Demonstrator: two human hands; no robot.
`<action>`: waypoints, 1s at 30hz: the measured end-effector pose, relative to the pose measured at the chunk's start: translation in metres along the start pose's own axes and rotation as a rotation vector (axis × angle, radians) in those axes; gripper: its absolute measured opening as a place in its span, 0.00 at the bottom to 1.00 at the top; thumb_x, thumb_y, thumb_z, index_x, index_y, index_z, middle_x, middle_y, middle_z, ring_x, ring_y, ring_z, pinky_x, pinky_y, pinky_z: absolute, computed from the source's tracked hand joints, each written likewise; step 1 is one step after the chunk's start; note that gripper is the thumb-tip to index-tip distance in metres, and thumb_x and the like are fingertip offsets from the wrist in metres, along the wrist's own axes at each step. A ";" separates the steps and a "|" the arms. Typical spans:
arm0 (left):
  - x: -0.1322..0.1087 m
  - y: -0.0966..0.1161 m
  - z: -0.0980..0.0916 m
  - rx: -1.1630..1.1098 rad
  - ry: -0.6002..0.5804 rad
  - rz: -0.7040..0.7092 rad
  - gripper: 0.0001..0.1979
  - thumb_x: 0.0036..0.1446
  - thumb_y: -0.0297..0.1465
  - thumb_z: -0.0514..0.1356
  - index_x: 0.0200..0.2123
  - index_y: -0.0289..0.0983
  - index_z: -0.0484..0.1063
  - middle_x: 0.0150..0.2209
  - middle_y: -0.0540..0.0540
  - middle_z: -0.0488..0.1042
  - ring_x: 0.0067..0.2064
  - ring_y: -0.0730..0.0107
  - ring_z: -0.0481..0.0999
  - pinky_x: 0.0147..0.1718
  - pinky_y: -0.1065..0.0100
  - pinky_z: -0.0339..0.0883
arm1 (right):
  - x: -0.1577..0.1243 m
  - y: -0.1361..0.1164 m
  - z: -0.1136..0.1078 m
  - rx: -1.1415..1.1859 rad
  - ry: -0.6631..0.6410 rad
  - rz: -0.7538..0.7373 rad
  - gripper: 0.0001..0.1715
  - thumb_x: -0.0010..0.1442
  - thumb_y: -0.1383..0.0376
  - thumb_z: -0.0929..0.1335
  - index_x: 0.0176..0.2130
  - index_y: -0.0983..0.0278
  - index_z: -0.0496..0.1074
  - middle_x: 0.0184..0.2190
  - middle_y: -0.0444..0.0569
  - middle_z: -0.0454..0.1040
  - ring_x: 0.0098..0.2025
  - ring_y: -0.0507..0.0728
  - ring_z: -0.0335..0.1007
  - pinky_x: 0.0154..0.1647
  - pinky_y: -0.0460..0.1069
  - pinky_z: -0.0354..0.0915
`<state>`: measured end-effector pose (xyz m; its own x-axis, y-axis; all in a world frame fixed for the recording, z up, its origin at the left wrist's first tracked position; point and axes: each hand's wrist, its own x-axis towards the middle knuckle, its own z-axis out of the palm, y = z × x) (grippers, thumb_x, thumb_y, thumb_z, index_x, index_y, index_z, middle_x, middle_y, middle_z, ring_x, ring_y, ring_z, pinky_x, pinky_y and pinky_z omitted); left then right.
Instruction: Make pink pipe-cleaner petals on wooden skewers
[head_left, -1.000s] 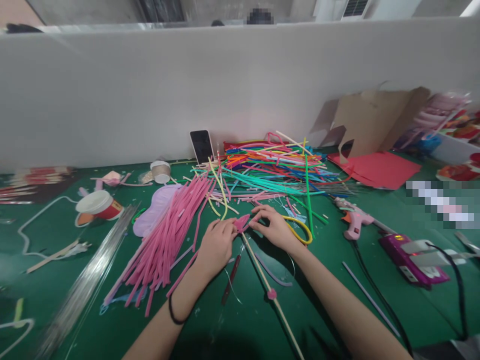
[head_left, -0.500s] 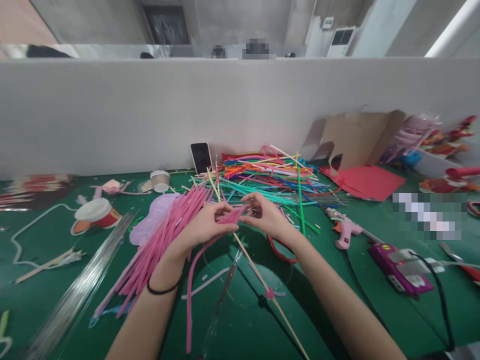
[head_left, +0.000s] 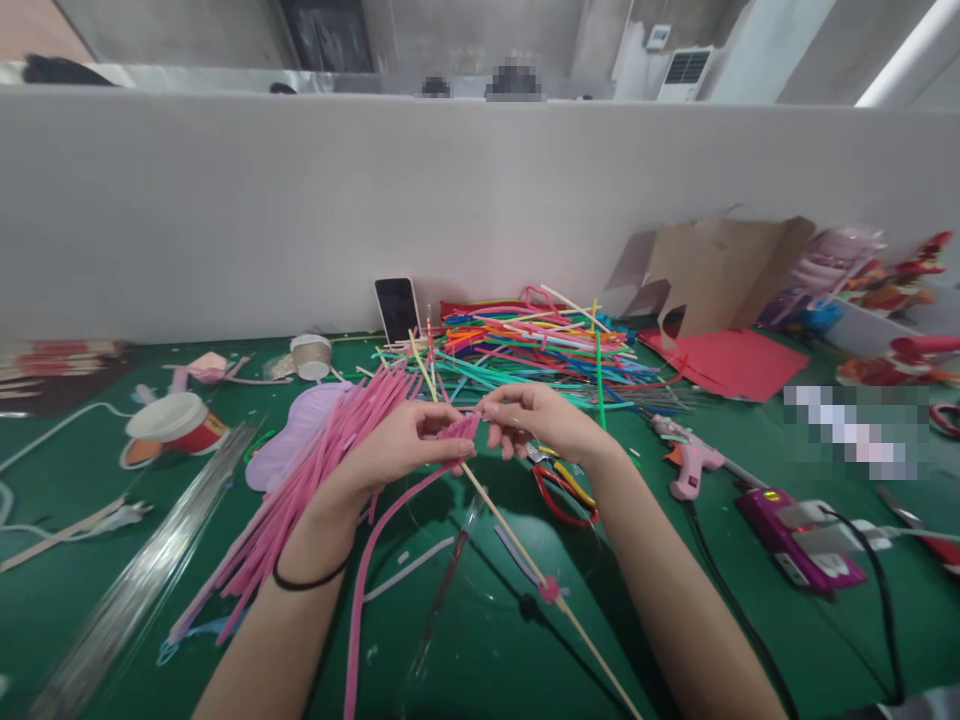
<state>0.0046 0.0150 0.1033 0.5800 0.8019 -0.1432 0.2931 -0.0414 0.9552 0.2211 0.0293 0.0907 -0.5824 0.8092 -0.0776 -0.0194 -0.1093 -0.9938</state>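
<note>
My left hand (head_left: 409, 445) is closed, thumb and fingers pinching a small bundle of bent pink pipe cleaners (head_left: 459, 430). A thin wooden stick (head_left: 506, 520) slants out below this bundle, with a pink ball (head_left: 550, 589) part way along it. One long pink pipe cleaner (head_left: 367, 570) hangs from the bundle to the near edge of view. With thumb and forefinger, my right hand (head_left: 536, 425) pinches the bundle's right tip; its other fingers are curled. Faint clear thread loops beneath the hands. Loose pink pipe cleaners (head_left: 300, 510) lie in a heap by my left forearm.
Behind my hands is a pile of coloured pipe cleaners (head_left: 525, 340), near a propped phone (head_left: 397, 310). Red-and-yellow-handled pliers (head_left: 562, 490), a pink glue gun (head_left: 694, 455) and a purple power block (head_left: 799, 540) lie right. A paper cup (head_left: 176, 422) and clear strips (head_left: 150, 570) lie left.
My right hand has shifted slightly and now pinches the bundle's tip. The pliers under it show more. The view has moved a little, and the long pink pipe cleaner swings left.
</note>
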 end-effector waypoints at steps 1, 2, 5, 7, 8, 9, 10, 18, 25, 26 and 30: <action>0.000 0.000 0.000 0.004 -0.007 -0.003 0.12 0.53 0.39 0.64 0.33 0.37 0.72 0.31 0.50 0.74 0.31 0.70 0.76 0.34 0.67 0.69 | 0.000 0.001 0.000 -0.034 -0.016 0.018 0.20 0.55 0.54 0.72 0.40 0.67 0.73 0.26 0.46 0.77 0.23 0.50 0.72 0.18 0.42 0.63; 0.000 0.000 0.000 0.010 -0.013 -0.004 0.11 0.53 0.39 0.63 0.33 0.36 0.72 0.31 0.50 0.74 0.31 0.70 0.76 0.34 0.68 0.69 | 0.000 0.002 0.000 -0.064 -0.030 0.024 0.19 0.53 0.55 0.73 0.40 0.66 0.74 0.26 0.46 0.77 0.24 0.50 0.73 0.19 0.42 0.64; 0.001 0.000 0.001 0.028 -0.020 -0.013 0.11 0.53 0.39 0.63 0.34 0.36 0.73 0.31 0.50 0.74 0.30 0.70 0.76 0.32 0.69 0.68 | 0.002 0.004 0.000 -0.120 -0.022 -0.019 0.18 0.50 0.56 0.75 0.36 0.66 0.75 0.26 0.45 0.76 0.26 0.52 0.74 0.21 0.43 0.66; 0.002 0.000 0.002 0.040 -0.022 -0.018 0.12 0.53 0.39 0.63 0.34 0.36 0.74 0.30 0.50 0.74 0.29 0.71 0.76 0.30 0.70 0.67 | 0.004 0.006 -0.001 -0.132 0.013 -0.052 0.17 0.50 0.55 0.75 0.33 0.66 0.74 0.25 0.44 0.75 0.25 0.51 0.73 0.21 0.43 0.66; 0.003 0.000 0.002 0.047 -0.026 -0.020 0.12 0.53 0.39 0.63 0.34 0.36 0.74 0.30 0.50 0.74 0.29 0.71 0.76 0.30 0.70 0.67 | 0.004 0.006 -0.001 -0.135 0.014 -0.060 0.17 0.50 0.55 0.75 0.33 0.65 0.74 0.25 0.44 0.75 0.25 0.51 0.73 0.21 0.43 0.66; 0.003 0.000 0.003 0.052 -0.032 -0.021 0.12 0.53 0.40 0.63 0.34 0.36 0.74 0.30 0.50 0.74 0.28 0.71 0.76 0.30 0.70 0.67 | 0.004 0.007 -0.001 -0.136 0.002 -0.063 0.17 0.50 0.55 0.74 0.33 0.65 0.73 0.25 0.44 0.75 0.25 0.52 0.73 0.21 0.43 0.66; 0.004 -0.001 0.004 0.054 -0.036 -0.020 0.13 0.52 0.40 0.64 0.35 0.36 0.74 0.30 0.50 0.74 0.29 0.71 0.75 0.30 0.70 0.67 | 0.004 0.007 -0.001 -0.135 -0.014 -0.065 0.17 0.50 0.55 0.74 0.33 0.65 0.73 0.25 0.43 0.75 0.25 0.52 0.73 0.21 0.43 0.66; 0.005 -0.003 0.007 0.050 -0.039 0.007 0.13 0.53 0.41 0.63 0.33 0.36 0.73 0.30 0.50 0.74 0.29 0.71 0.75 0.31 0.69 0.68 | 0.001 0.007 -0.010 -0.157 -0.098 -0.061 0.17 0.53 0.54 0.73 0.34 0.64 0.71 0.26 0.43 0.74 0.28 0.52 0.73 0.24 0.44 0.67; 0.005 -0.002 0.009 0.170 -0.058 0.016 0.15 0.57 0.43 0.59 0.34 0.36 0.72 0.27 0.50 0.74 0.31 0.68 0.75 0.32 0.68 0.65 | 0.000 0.006 -0.010 -0.175 -0.027 -0.055 0.18 0.51 0.53 0.73 0.33 0.64 0.72 0.26 0.43 0.74 0.29 0.52 0.73 0.26 0.44 0.67; 0.005 -0.002 0.010 0.186 -0.073 0.009 0.15 0.58 0.43 0.57 0.35 0.36 0.72 0.27 0.50 0.74 0.30 0.68 0.74 0.32 0.68 0.65 | 0.001 0.007 -0.010 -0.179 -0.022 -0.047 0.18 0.51 0.53 0.74 0.33 0.64 0.73 0.26 0.43 0.75 0.28 0.52 0.73 0.26 0.44 0.67; 0.007 -0.005 0.014 0.253 -0.081 -0.001 0.16 0.61 0.44 0.54 0.36 0.37 0.71 0.25 0.52 0.71 0.28 0.69 0.71 0.30 0.70 0.62 | 0.004 0.012 -0.011 -0.186 -0.021 -0.027 0.18 0.52 0.53 0.73 0.34 0.65 0.75 0.26 0.44 0.76 0.27 0.51 0.73 0.28 0.44 0.67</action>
<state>0.0176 0.0131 0.0939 0.6359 0.7518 -0.1742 0.4682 -0.1965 0.8615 0.2275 0.0377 0.0772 -0.6002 0.7983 -0.0506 0.1143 0.0230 -0.9932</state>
